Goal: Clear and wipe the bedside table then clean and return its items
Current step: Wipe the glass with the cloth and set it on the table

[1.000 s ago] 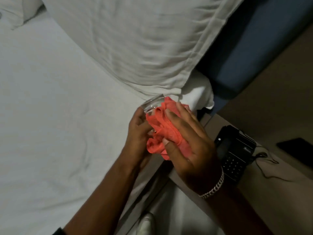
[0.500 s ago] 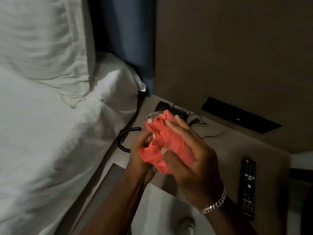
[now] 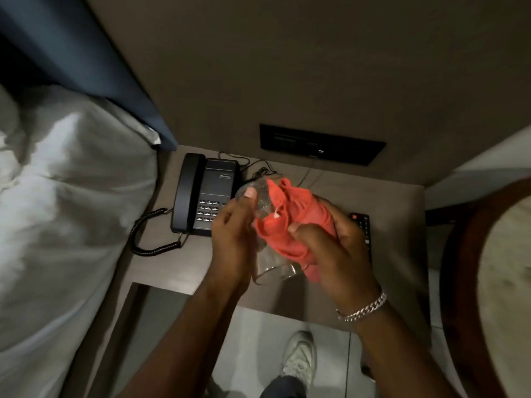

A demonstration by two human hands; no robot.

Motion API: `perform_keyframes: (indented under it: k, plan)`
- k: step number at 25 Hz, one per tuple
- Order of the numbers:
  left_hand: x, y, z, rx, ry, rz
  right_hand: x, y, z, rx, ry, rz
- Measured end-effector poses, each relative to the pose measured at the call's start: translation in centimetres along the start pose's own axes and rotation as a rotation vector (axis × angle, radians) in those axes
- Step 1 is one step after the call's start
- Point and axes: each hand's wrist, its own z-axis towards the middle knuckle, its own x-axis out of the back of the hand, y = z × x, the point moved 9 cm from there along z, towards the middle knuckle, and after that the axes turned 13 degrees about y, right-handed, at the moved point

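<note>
A clear drinking glass (image 3: 268, 268) lies on its side in the air above the bedside table (image 3: 178, 271). My left hand (image 3: 232, 239) grips it from the left, thumb over its rim. My right hand (image 3: 333, 242) presses a bunched orange-red cloth (image 3: 290, 222) against the glass's right side and into its mouth. On the table a black corded phone (image 3: 205, 193) sits at the back left, its coiled cord (image 3: 149, 239) trailing forward. A black remote (image 3: 362, 225) lies to the right, mostly hidden behind my right hand.
The bed with white sheets (image 3: 57, 225) borders the table on the left, against a blue headboard (image 3: 86, 70). A black switch panel (image 3: 321, 143) is set in the wall behind. A round wooden-rimmed table (image 3: 465, 282) stands at the right. My white shoe (image 3: 298, 360) is on the tiled floor.
The view has swung from the bed and pillows to straight over the bedside table. Both hands kept hold of the glass and cloth and now hover over the tabletop; the cloth has shifted on the glass.
</note>
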Motion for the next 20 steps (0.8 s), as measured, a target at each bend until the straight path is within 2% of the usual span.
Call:
perform_keyframes:
  k: [2, 5, 7, 10, 13, 18, 20]
  plan:
    - [-0.2, -1.0, -0.3, 0.015, 0.029, 0.020, 2.3, 3.4, 0.5, -0.254, 0.077, 0.111]
    - [-1.2, -2.5, -0.5, 0.023, -0.009, 0.053, 2.8, 8.6, -0.8, -0.744, -0.027, 0.330]
    - [-0.7, -2.5, 0.1, -0.001, 0.043, 0.075, 3.5, 10.4, -1.7, -0.864, -0.049, 0.370]
    - [-0.6, -1.6, 1.2, -0.116, -0.002, 0.209, 4.4, 12.6, -1.9, -0.860, 0.030, 0.412]
    - [-0.6, -2.1, 2.1, -0.241, -0.051, 0.443, 6.0, 13.6, -0.2, -0.752, 0.210, 0.467]
    - [-1.8, -4.3, 3.0, -0.435, -0.062, 0.730, 10.1, 14.2, 0.5, -0.586, 0.474, 0.162]
    - [-2.0, -5.7, 3.4, -0.469, -0.086, 0.814, 10.9, 13.8, 0.4, -0.538, 0.514, 0.106]
